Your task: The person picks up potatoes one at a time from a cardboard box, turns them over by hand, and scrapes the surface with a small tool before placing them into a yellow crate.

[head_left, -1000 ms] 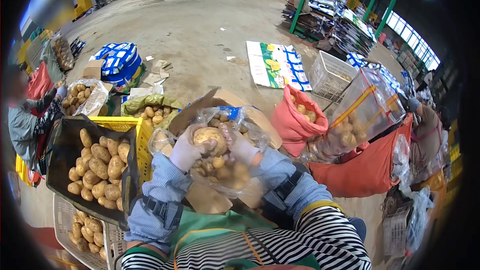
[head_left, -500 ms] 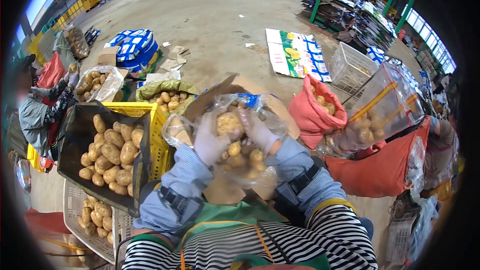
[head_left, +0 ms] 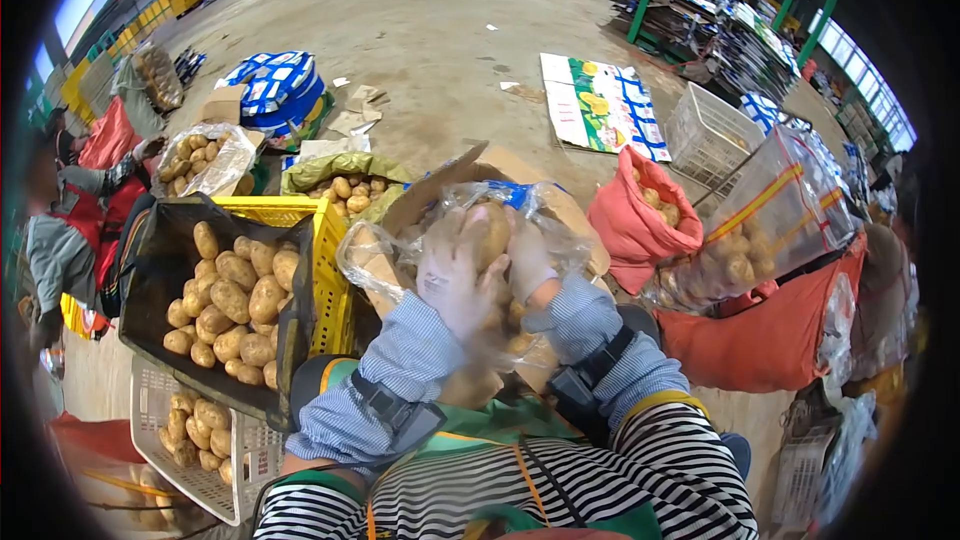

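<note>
In white gloves, my left hand (head_left: pixel 455 275) and my right hand (head_left: pixel 530 258) close from both sides around a potato (head_left: pixel 490 232). They hold it over an open cardboard box (head_left: pixel 578 215) in front of me. A clear plastic liner (head_left: pixel 365 265) spills over the box's rim, with more potatoes partly hidden beneath my hands. Motion blurs the fingers slightly. Just left of the box, a dark-lined tray (head_left: pixel 300 320) of potatoes (head_left: pixel 235 300) leans on a yellow crate (head_left: pixel 335 270).
A white crate (head_left: pixel 240 450) with potatoes stands lower left. Beyond the box sits a green sack (head_left: pixel 300 178). Red sacks (head_left: pixel 625 230) and a clear bag (head_left: pixel 770 200) stand right. Flat printed cardboard (head_left: pixel 600 105) lies ahead. Another person (head_left: pixel 75 230) works at far left.
Both hands have drawn closer together around the potato, with my left hand shifting right and turning over it. The view has shifted slightly. The person at left has moved.
</note>
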`<state>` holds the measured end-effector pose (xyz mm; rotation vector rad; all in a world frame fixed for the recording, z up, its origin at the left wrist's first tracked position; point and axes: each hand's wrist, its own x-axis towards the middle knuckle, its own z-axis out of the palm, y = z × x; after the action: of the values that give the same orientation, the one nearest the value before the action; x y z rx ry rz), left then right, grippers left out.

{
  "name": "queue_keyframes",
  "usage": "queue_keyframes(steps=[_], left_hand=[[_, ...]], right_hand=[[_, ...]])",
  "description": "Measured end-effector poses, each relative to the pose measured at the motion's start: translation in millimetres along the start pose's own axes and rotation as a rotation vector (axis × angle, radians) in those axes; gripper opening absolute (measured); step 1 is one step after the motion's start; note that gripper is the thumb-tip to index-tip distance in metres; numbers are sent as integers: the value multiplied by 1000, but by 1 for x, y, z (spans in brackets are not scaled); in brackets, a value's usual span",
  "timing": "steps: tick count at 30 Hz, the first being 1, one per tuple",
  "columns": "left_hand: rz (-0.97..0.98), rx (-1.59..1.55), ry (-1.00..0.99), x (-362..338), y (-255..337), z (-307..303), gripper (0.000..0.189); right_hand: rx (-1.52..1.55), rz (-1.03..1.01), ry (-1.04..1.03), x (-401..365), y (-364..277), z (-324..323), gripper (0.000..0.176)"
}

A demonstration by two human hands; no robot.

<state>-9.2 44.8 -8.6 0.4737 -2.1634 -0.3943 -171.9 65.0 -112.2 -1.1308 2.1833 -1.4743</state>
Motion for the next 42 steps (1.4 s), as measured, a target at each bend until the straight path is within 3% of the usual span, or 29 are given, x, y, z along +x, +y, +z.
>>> queue_keyframes(steps=[2, 4, 5, 7, 8, 10, 11, 12, 14, 15, 17, 18, 19, 20, 22, 23, 25, 26, 27, 28, 32, 33, 35, 38, 39, 40, 41, 42], left_hand=[[-81, -72, 52, 1, -2, 4, 64], [-189, -366, 108, 7, -20, 7, 60], [-331, -512, 142, 9, -22, 7, 58], [-602, -818, 137, 12, -41, 4, 67], [-715, -927, 99, 19, -37, -9, 72], [-822, -878, 44, 22, -56, -15, 74], [-820, -884, 33, 23, -60, -13, 74], [-840, -922, 23, 23, -62, -12, 77], [-861, -956, 8, 26, -54, -13, 81], [-797, -871, -70, 29, -42, -17, 73], [-729, -787, -150, 27, -43, -14, 65], [-528, -522, -126, 17, -62, -4, 59], [-327, -258, -100, 7, -79, 6, 56], [-326, -258, -100, -3, -94, 13, 56], [149, 552, -123, -17, -114, 23, 44], [149, 552, -124, -17, -114, 25, 44], [-132, 100, -118, -12, -111, 28, 43], [-131, 98, -116, -10, -107, 30, 43], [-269, -22, -45, -8, -101, 33, 47], [-404, -143, 27, -5, -94, 33, 51], [-371, -50, -38, 6, -69, 22, 57], [-422, -101, -24, 8, -66, 21, 59], [-471, -151, -3, 9, -69, 21, 61], [-328, 104, -68, 8, -90, 21, 58], [-352, -139, -76, 8, -96, 21, 52], [-373, -383, -83, 12, -95, 19, 47], [-374, -382, -81, 14, -94, 18, 47], [-474, -786, -77, 15, -92, 17, 42]], right_hand=[[48, 101, -17, 7, -6, -4, 28], [-485, -716, 289, 14, -4, -12, 26], [-505, -699, 306, 15, -19, -21, 26], [-121, 158, -260, 10, -67, -44, 32], [-122, 170, -238, 9, -61, -44, 32], [-272, -307, 128, 8, -52, -41, 43], [-46, -337, 28, 10, -53, -41, 48], [-50, -334, 33, 12, -49, -39, 48], [441, -288, -451, 16, -28, -31, 71], [-9, -761, -393, 17, -15, -28, 96], [101, -786, -410, 13, -3, -21, 106], [209, -814, -432, 10, 1, -17, 116], [307, -1017, -206, 7, 1, -4, 99], [307, -1017, -205, -2, -14, -9, 99], [827, 367, -504, -26, -80, -35, 76], [873, 441, -440, -31, -97, -42, 57], [832, 400, -371, -35, -94, -35, 59], [789, 359, -304, -37, -93, -30, 61], [788, 358, -304, -38, -91, -27, 61], [725, 214, -208, -39, -91, -24, 63], [479, -115, 20, -44, -96, -25, 71], [481, -119, 22, -44, -95, -25, 71], [237, -353, 128, -41, -89, -24, 75], [266, -408, 138, -32, -80, -22, 78], [267, -412, 139, -28, -76, -22, 78], [334, -289, 85, -24, -76, -24, 78], [399, -164, 28, -21, -75, -27, 79], [401, -164, 24, -18, -72, -33, 79]])
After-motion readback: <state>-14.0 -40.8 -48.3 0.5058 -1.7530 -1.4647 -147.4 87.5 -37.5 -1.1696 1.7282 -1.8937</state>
